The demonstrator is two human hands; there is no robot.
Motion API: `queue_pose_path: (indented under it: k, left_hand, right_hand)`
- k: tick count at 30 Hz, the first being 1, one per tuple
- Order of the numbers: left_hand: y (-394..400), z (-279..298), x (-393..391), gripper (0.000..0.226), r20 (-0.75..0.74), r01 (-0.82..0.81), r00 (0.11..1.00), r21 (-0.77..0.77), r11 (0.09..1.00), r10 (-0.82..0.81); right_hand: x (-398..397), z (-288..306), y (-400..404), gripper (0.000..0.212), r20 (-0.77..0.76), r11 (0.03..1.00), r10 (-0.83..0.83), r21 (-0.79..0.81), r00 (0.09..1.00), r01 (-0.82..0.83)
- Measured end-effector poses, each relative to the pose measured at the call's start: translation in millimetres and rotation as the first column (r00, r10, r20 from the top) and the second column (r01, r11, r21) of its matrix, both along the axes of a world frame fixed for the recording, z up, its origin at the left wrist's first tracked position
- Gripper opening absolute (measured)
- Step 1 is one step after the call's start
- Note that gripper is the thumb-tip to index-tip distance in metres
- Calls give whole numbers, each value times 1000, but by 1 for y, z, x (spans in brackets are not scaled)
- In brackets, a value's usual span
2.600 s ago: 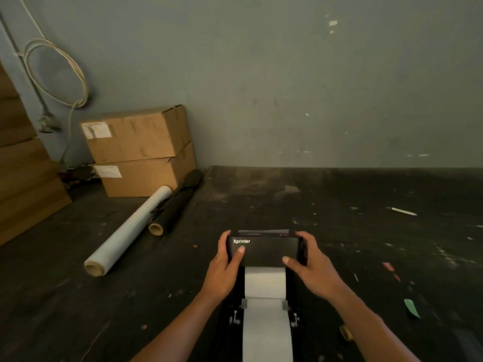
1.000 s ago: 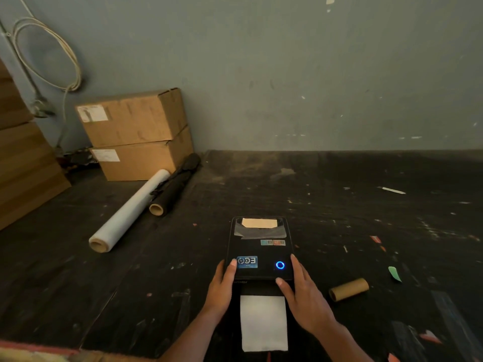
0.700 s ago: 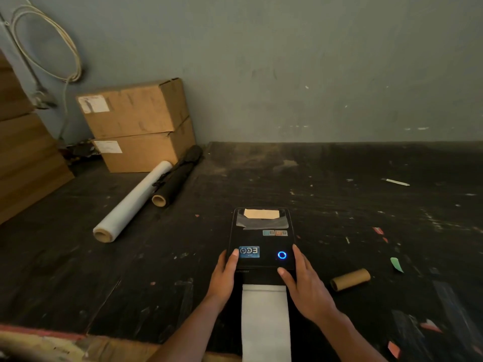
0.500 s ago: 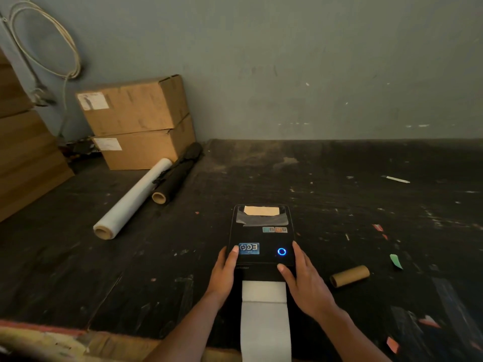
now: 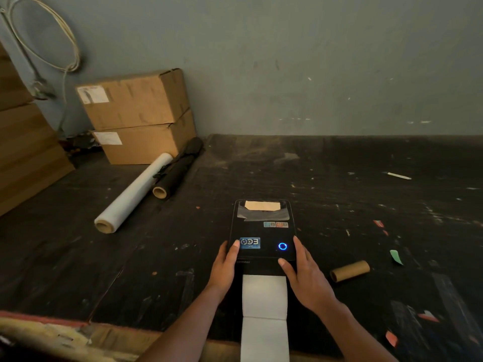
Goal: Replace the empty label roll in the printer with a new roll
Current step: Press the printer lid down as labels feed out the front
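The black label printer (image 5: pixel 262 229) sits on the dark table with its lid down and a blue ring light lit on top. A white strip of labels (image 5: pixel 264 309) comes out of its front and hangs over the table's near edge. My left hand (image 5: pixel 225 265) rests on the printer's front left corner, thumb on the lid. My right hand (image 5: pixel 305 276) presses the front right corner, fingers flat against the side. The empty brown cardboard core (image 5: pixel 349 270) lies on the table to the right of the printer.
A clear film roll (image 5: pixel 133 197) and a black roll (image 5: pixel 177 172) lie at the left rear. Two stacked cardboard boxes (image 5: pixel 138 113) stand against the wall. Paper scraps (image 5: pixel 396 256) are scattered on the right. The table's worn front edge (image 5: pixel 65 333) runs along the bottom.
The printer lid went from raised to shut under both hands. Since then more label strip has fed out of the front towards me. My hands stay on the front corners.
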State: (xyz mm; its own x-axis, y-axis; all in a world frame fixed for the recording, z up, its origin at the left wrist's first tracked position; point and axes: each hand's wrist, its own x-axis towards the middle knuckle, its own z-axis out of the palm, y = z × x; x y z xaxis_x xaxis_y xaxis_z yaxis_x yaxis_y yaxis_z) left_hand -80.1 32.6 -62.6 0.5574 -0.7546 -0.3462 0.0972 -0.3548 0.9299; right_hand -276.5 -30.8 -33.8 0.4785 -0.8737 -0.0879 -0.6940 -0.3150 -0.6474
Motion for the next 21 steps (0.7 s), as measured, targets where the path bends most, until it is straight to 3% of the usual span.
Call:
queue_pose_path:
  k: [21]
  left_hand:
    - [0, -2, 2, 77, -2, 18, 1000, -34, 999, -18]
  right_hand:
    - [1, 2, 1, 76, 15, 1000, -8, 18, 1000, 8]
